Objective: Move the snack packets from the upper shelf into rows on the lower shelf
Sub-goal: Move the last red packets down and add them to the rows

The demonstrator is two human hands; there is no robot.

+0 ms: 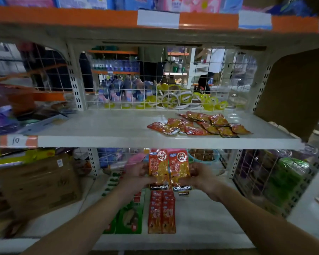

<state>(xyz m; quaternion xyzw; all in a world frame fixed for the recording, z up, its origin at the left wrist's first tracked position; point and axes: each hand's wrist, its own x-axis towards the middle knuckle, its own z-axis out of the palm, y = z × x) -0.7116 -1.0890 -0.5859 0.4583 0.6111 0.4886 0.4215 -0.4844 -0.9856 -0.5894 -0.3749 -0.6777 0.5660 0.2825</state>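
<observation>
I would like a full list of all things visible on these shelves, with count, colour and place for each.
held snack packets: two, red and orange, side by side in both hands, above the lower shelf
laid snack packets: count unclear, red, two overlapping rows on the lower shelf
loose snack packets: about a dozen, red and orange, heaped at right on the upper shelf
green packages: count unclear, lower shelf, left of the rows
cardboard box: one, brown, lower shelf, far left
tape rolls: many, yellow, behind the wire grid
left hand: grips the left packet
right hand: grips the right packet
</observation>
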